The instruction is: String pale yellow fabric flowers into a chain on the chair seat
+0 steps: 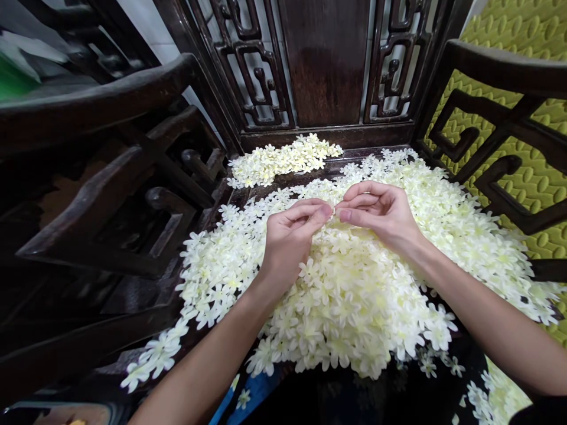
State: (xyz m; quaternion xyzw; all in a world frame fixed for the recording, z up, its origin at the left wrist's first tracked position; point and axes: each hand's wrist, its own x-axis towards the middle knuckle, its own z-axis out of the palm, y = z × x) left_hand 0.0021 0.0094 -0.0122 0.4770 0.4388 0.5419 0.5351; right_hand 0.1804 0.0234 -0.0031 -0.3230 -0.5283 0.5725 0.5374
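My left hand (290, 233) and my right hand (384, 213) meet above a big heap of white and pale yellow flowers (349, 301). Thumb and fingers are pinched together on each hand, the tips almost touching. Something tiny and pale shows between them, too small to name. The flowers look like loose five-petalled blossoms, possibly artificial. Beneath and around both hands they cover much of the dark wooden seat (349, 154). Farther back, beyond my fingers, lies a smaller, yellower flower cluster (283, 160).
Carved dark wooden armrests stand at left (106, 91) and right (505, 68), with a carved backrest (328, 65) behind the seat. A yellow-green patterned surface (522, 29) lies on the right. Loose flowers (155, 357) trail off at the front left. Something green (15, 77) shows at the upper left.
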